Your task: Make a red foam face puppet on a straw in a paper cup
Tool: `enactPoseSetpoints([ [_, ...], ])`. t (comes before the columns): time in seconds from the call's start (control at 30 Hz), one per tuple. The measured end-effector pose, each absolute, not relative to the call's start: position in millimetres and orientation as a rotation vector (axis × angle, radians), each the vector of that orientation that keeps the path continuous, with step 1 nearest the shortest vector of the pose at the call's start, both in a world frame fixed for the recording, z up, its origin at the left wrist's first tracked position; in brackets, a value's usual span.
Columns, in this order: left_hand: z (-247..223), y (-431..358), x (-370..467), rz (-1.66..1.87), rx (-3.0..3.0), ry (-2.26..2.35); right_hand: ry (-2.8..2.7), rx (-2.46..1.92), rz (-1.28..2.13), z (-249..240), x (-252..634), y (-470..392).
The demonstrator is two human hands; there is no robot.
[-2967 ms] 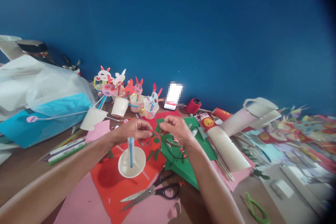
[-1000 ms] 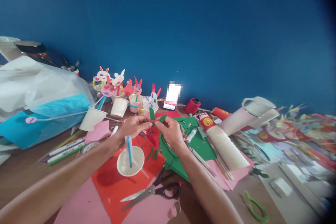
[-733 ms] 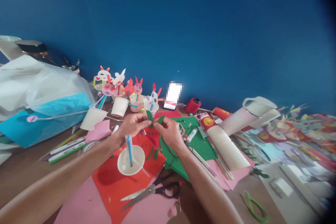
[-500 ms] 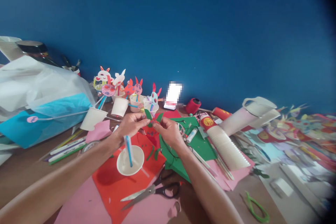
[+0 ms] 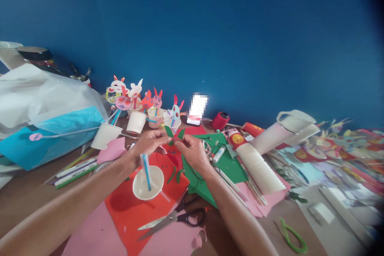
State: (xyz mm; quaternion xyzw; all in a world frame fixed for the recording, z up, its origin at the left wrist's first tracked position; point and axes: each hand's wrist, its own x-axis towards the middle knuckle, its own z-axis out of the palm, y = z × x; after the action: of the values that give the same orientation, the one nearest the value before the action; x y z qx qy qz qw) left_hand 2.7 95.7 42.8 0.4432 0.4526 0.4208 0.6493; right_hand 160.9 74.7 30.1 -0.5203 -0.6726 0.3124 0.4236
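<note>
Between them, my left hand [image 5: 151,142] and my right hand [image 5: 192,149] pinch a red paper cutout [image 5: 174,149] with green ears and drawn marks on it. Fingers of both hands are closed near the base of the ears, and my thumbs almost meet there. Below my left hand stands a white paper cup [image 5: 148,183] with a blue straw [image 5: 147,172] in it. The cup rests on a red paper sheet [image 5: 126,204], where small green cut pieces [image 5: 171,175] lie.
Black-handled scissors [image 5: 172,218] lie open in front on pink paper. At the back are several cups with paper animal faces [image 5: 157,101] and a lit phone [image 5: 198,109]. Green paper [image 5: 234,164] and a stack of paper cups [image 5: 261,168] are on the right; markers [image 5: 76,172] lie left.
Almost nothing differs. Both hands keep their pinch on the red cutout, and the view has shifted very slightly.
</note>
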Motion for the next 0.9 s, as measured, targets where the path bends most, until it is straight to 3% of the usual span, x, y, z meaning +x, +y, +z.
enactPoseSetpoints([
  [0.7,34.4,97.9,3.3,0.902,1.179,1.01,-1.589,-1.297,0.781,27.2,154.6,73.7],
  [0.9,37.3,95.3,2.5,0.92,1.25,1.024,-1.489,-1.141,0.977,22.7,151.2,74.8],
])
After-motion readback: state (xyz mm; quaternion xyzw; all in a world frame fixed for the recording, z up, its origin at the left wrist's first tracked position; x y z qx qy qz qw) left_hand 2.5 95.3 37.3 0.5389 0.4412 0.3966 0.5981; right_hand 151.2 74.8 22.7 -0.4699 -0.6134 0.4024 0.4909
